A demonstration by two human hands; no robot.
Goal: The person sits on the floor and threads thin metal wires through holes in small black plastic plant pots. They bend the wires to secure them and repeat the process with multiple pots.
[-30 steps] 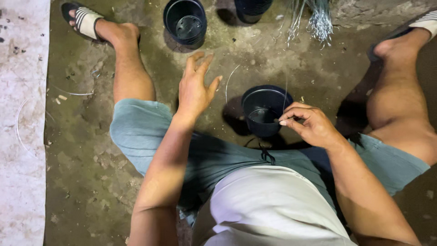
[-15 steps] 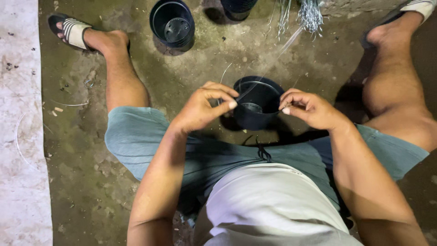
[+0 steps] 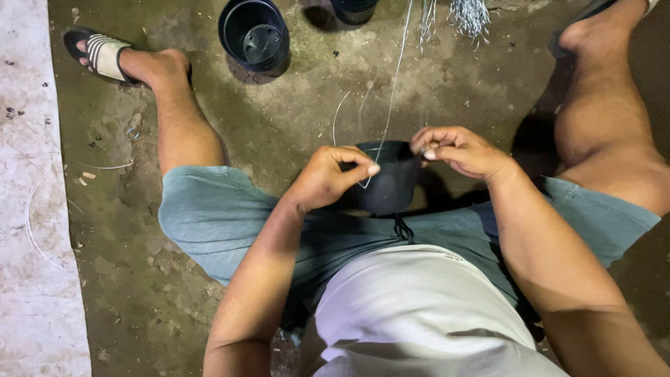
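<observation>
Black pot point(image 3: 388, 183) is held between the knees above the floor point(image 3: 293, 126) | left hand point(image 3: 326, 178) fingers pinched on thin wire point(image 3: 392, 91) at the rim, so its hook can be seated | right hand point(image 3: 459, 150) fingers closed at far rim, steadying | spare pot point(image 3: 252, 33) and wire bundle point(image 3: 469, 15) lie ahead.

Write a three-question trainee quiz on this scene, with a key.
1. True or false: the left hand pinches a thin wire at the rim of the black pot.
2. Where does the second black pot sit? A) on the lap B) on the ground near the sandalled foot C) in the right hand
3. What lies on the ground at the top, beyond the hands?

Key: 1 true. 2 B. 3 a bundle of wires.
</observation>
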